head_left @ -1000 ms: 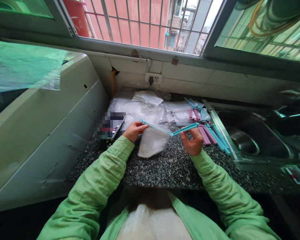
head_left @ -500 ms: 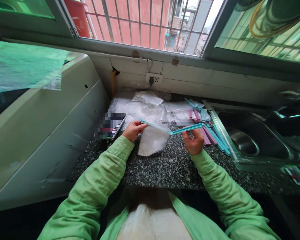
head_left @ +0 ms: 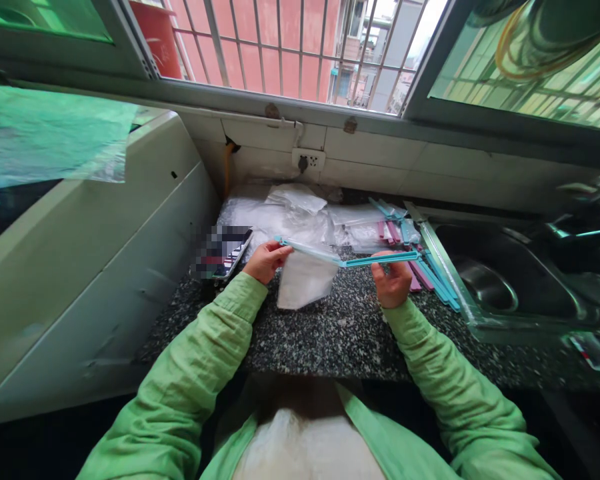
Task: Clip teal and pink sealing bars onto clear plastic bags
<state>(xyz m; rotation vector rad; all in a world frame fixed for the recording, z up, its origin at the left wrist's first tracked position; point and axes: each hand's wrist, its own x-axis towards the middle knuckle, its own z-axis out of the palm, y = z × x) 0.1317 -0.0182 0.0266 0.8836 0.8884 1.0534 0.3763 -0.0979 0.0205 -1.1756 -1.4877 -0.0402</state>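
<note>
I see the left hand (head_left: 265, 261) pinching one end of a blue clip (head_left: 345, 257), its fingers closed on it. The right hand (head_left: 393, 283) holds the other arm. A clear bag (head_left: 305, 283), maybe caught in the clip, hangs above the table (head_left: 340, 333).

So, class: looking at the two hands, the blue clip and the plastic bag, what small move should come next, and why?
Probably the right hand should swing its free arm of the blue sealing clip back toward the left hand. The clip is hinged wide open, and the mouth of the clear plastic bag lies along the arm the left hand holds, so it looks ready to be clamped.
</note>
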